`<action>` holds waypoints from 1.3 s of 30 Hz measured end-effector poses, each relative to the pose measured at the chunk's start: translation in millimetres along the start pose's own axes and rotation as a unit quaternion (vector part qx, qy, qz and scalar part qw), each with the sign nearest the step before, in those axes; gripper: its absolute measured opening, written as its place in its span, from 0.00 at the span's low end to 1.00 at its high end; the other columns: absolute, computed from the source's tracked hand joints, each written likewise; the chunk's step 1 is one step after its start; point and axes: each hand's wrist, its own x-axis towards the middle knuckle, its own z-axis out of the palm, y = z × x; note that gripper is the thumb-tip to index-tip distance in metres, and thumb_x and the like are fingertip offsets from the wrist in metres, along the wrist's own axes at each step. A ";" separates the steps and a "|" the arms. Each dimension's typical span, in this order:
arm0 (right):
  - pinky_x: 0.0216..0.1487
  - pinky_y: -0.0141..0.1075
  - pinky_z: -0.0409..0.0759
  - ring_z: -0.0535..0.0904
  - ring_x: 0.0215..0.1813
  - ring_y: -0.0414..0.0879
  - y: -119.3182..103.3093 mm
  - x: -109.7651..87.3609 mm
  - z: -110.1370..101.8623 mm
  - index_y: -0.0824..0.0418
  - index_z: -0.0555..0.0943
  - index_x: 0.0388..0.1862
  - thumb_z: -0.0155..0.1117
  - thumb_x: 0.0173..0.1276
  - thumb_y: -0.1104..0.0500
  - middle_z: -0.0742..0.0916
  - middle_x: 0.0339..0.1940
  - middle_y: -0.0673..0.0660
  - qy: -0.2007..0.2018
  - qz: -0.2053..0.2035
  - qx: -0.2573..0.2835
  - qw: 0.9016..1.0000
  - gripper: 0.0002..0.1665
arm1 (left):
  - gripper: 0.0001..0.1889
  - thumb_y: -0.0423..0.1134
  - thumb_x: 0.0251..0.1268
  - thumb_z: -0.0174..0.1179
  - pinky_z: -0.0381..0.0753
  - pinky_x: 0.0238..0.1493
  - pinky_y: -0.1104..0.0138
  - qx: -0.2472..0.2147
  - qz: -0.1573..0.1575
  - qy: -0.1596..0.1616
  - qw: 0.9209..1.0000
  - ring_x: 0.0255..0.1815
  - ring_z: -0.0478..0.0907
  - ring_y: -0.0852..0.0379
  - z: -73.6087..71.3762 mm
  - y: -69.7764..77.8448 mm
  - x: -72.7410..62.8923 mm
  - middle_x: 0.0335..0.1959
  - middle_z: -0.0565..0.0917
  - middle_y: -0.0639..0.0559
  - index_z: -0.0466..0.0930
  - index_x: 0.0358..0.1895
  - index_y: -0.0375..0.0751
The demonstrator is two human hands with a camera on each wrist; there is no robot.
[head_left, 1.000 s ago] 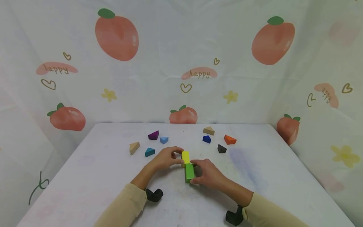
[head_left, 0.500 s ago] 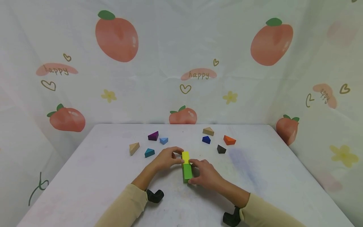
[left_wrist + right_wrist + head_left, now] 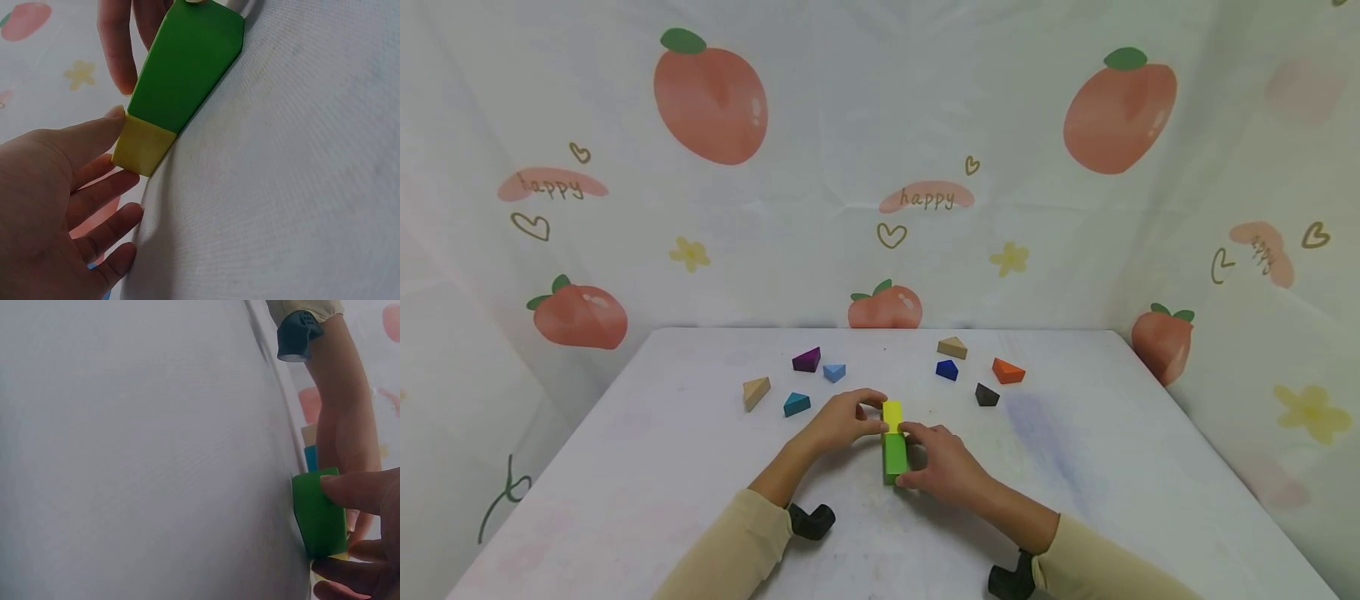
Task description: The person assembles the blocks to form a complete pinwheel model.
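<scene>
A yellow block (image 3: 892,415) and a green block (image 3: 895,454) lie end to end at the middle of the table, the green one nearer the person. My left hand (image 3: 844,421) pinches the yellow block between thumb and fingers from the left. From the right, my right hand (image 3: 951,465) grips the green block, thumb at its near end and fingers by the seam. In the left wrist view the green block (image 3: 187,65) has slanted ends and meets the yellow block (image 3: 144,147) face to face. The right wrist view shows my thumb on the green block (image 3: 317,515).
Left of centre on the white table (image 3: 700,500) lie a purple block (image 3: 807,360), a light blue block (image 3: 834,372), a teal block (image 3: 797,404) and a wooden block (image 3: 756,392). Right of centre are another wooden block (image 3: 952,347) and dark blue (image 3: 947,370), orange (image 3: 1008,372) and black (image 3: 987,395) blocks.
My right hand has moved slightly left with the green block, which now sits in line with the yellow one instead of offset to the right. The left hand has stayed nearly in place.
</scene>
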 end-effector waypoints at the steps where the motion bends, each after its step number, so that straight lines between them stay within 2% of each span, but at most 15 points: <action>1: 0.54 0.52 0.77 0.73 0.57 0.54 -0.7 -0.4 -0.1 0.55 0.71 0.69 0.78 0.53 0.51 0.81 0.57 0.55 0.000 0.001 0.000 1.000 0.44 | 0.26 0.49 0.61 0.67 0.76 0.43 0.65 0.001 -0.001 0.000 1.000 0.43 0.72 0.55 0.0 0.5 -0.2 0.53 0.81 0.55 0.76 0.62 0.48; 7: 0.58 0.55 0.74 0.73 0.60 0.55 -3.4 -0.6 -0.7 0.57 0.70 0.70 0.77 0.54 0.52 0.81 0.58 0.57 -0.005 0.001 -0.006 1.000 0.45 | 0.26 0.50 0.61 0.67 0.76 0.43 0.65 0.002 -0.003 0.003 1.000 0.43 0.72 0.55 0.5 0.9 -0.6 0.52 0.81 0.56 0.77 0.61 0.49; 15: 0.59 0.56 0.73 0.73 0.60 0.56 -3.5 -0.2 -0.4 0.56 0.68 0.71 0.77 0.55 0.52 0.81 0.59 0.57 -0.008 0.002 -0.002 1.000 0.46 | 0.27 0.50 0.61 0.67 0.77 0.43 0.65 0.006 -0.008 0.003 1.000 0.45 0.73 0.55 1.7 0.5 -2.5 0.55 0.80 0.55 0.76 0.63 0.49; 19: 0.59 0.56 0.72 0.72 0.61 0.56 -3.1 -0.8 0.2 0.56 0.68 0.71 0.78 0.54 0.51 0.81 0.58 0.56 -0.003 0.002 -0.002 1.000 0.46 | 0.29 0.52 0.61 0.66 0.79 0.51 0.58 0.032 0.003 0.007 0.999 0.53 0.74 0.52 2.2 7.9 -7.4 0.60 0.77 0.53 0.74 0.65 0.52; 22: 0.60 0.58 0.70 0.71 0.62 0.57 -2.2 -2.0 0.1 0.56 0.69 0.70 0.78 0.54 0.50 0.82 0.58 0.55 0.001 -0.003 -0.005 1.000 0.46 | 0.30 0.53 0.61 0.67 0.74 0.59 0.51 0.065 0.019 0.010 0.998 0.64 0.70 0.50 3.6 16.4 -13.3 0.65 0.74 0.55 0.73 0.66 0.54; 25: 0.61 0.60 0.67 0.71 0.63 0.57 -1.1 -2.8 0.2 0.58 0.69 0.70 0.78 0.54 0.50 0.83 0.57 0.55 0.008 -0.011 -0.010 1.000 0.46 | 0.31 0.53 0.60 0.67 0.71 0.62 0.50 0.100 0.041 0.005 0.994 0.67 0.66 0.50 6.2 22.6 -19.3 0.67 0.72 0.58 0.73 0.67 0.54; 28: 0.62 0.60 0.67 0.71 0.63 0.57 -0.6 -3.4 0.6 0.59 0.69 0.70 0.78 0.54 0.50 0.83 0.57 0.55 0.014 -0.018 -0.012 1.000 0.46 | 0.32 0.55 0.59 0.67 0.74 0.59 0.52 0.129 0.052 -0.005 0.990 0.65 0.67 0.50 9.8 24.5 -24.1 0.67 0.73 0.57 0.73 0.67 0.53; 31: 0.63 0.60 0.66 0.72 0.63 0.57 -0.3 -3.5 1.1 0.60 0.69 0.70 0.78 0.54 0.49 0.83 0.57 0.56 0.017 -0.021 -0.011 1.000 0.47 | 0.33 0.56 0.58 0.67 0.75 0.58 0.51 0.140 0.047 -0.011 0.989 0.65 0.68 0.49 12.3 26.0 -28.0 0.65 0.74 0.55 0.74 0.67 0.53; 39: 0.64 0.61 0.64 0.71 0.64 0.58 -1.7 -3.5 2.0 0.60 0.68 0.71 0.78 0.54 0.50 0.83 0.57 0.57 0.008 -0.015 -0.006 1.000 0.47 | 0.33 0.57 0.57 0.67 0.73 0.59 0.50 0.131 0.032 -0.015 0.991 0.65 0.69 0.48 14.7 25.1 -31.9 0.64 0.76 0.54 0.74 0.67 0.54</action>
